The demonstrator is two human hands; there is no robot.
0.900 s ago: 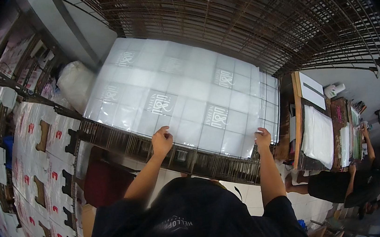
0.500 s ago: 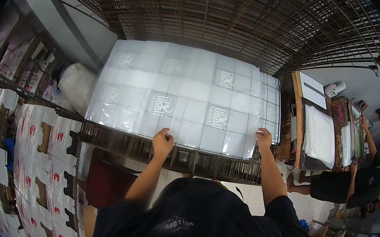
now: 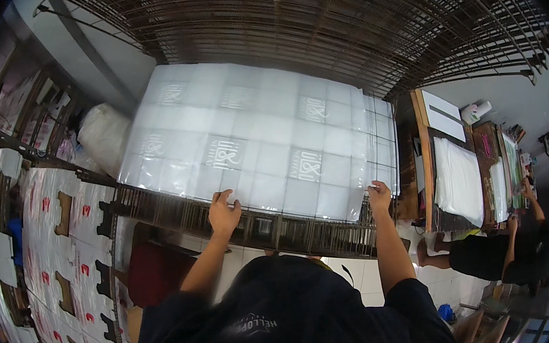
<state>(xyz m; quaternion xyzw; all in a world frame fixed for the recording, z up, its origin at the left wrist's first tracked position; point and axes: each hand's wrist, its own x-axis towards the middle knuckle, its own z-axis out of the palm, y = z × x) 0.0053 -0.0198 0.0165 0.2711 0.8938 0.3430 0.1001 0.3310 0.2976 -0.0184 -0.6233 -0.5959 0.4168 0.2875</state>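
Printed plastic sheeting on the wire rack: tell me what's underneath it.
Under the printed plastic sheeting lies a wire rack: grid lines show through, and its right end is bare. Stacked wire tiers show below the front edge; their middles are covered.

Plain grey wall is rising at the back left from where I'm standing, dark metal shelf frame running along the left. Pale tiles are covering the floor, a wood-edged table is sitting off right, and that far right end's looking pretty dim.
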